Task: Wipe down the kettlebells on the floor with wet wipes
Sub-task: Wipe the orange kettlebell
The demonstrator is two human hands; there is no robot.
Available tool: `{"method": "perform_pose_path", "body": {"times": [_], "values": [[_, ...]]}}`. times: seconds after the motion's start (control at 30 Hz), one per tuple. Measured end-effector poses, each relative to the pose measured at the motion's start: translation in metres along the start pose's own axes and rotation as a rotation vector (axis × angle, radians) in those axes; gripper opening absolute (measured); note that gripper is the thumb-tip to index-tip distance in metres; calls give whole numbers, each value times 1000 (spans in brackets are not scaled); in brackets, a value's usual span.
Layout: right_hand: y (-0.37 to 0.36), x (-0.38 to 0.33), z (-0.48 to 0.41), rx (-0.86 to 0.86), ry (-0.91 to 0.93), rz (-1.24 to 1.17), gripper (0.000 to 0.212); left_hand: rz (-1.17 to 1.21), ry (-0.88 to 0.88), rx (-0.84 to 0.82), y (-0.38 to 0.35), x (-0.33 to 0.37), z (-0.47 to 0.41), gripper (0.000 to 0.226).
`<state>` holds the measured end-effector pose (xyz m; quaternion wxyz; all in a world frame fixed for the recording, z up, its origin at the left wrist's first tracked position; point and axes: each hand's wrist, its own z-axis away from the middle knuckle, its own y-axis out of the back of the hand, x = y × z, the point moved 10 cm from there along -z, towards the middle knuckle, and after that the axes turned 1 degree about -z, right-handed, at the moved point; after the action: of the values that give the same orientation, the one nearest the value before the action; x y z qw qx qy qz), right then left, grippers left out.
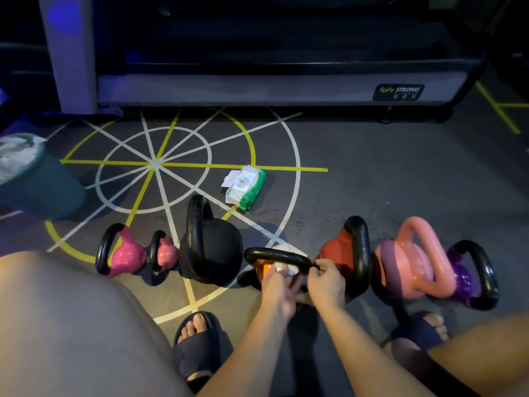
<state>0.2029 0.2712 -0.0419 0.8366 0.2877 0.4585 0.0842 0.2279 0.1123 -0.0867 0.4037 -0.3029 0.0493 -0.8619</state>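
Orange kettlebell (262,272) — handle (274,255) left-to-right

Left hand (279,285): back up, reaching forward and down. Fingers (274,275) curled round a white wipe (286,269), holding it against the black handle (272,254). Left forearm enters from bottom centre, angled up and right, bare.
Right hand (326,282): just beside the left, knuckles up. Thumb and forefinger pinch the handle's right end, other fingers curled. Right forearm enters from lower right, angled up and left, bare.
Wrists near each other, not crossed.
Left thigh (71,325) and right thigh (486,339) bare, at the lower corners
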Motion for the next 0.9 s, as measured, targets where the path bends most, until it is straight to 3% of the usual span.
{"method": "perform_pose_path", "body": {"times": [0.07, 0.17, 0.33, 0.43, 0.5, 0.6, 0.7, 0.8, 0.9], "values": [[9, 16, 11, 117, -122, -32, 10, -37, -19, -43, -5, 7, -2, 39], [-36, 39, 29, -89, -317, -236, 26, -171, -44, -48, 6, 25, -8, 24], [-111, 25, 53, -322, -565, -891, 15, -355, -52, -12, 26, 33, 3, 14], [-115, 16, 51, -281, -640, -1135, 11, -543, -102, 16, 38, 51, -1, 10], [-109, 17, 39, -247, -620, -1165, 17, -650, -147, 8, 39, 63, 0, 13], [-105, 24, 31, -268, -609, -1122, 22, -880, -533, 85, 33, 114, 16, 12], [-88, 37, 41, -33, -655, -1139, 32, -1196, -942, 54, 13, 149, 40, 29], [-107, 4, 50, -210, -746, -1572, 24, -1468, -901, -211, 3, 129, 25, 51], [-116, -27, 65, -373, -705, -1604, 24, -1520, -884, -280, 4, 116, 16, 52]]}}
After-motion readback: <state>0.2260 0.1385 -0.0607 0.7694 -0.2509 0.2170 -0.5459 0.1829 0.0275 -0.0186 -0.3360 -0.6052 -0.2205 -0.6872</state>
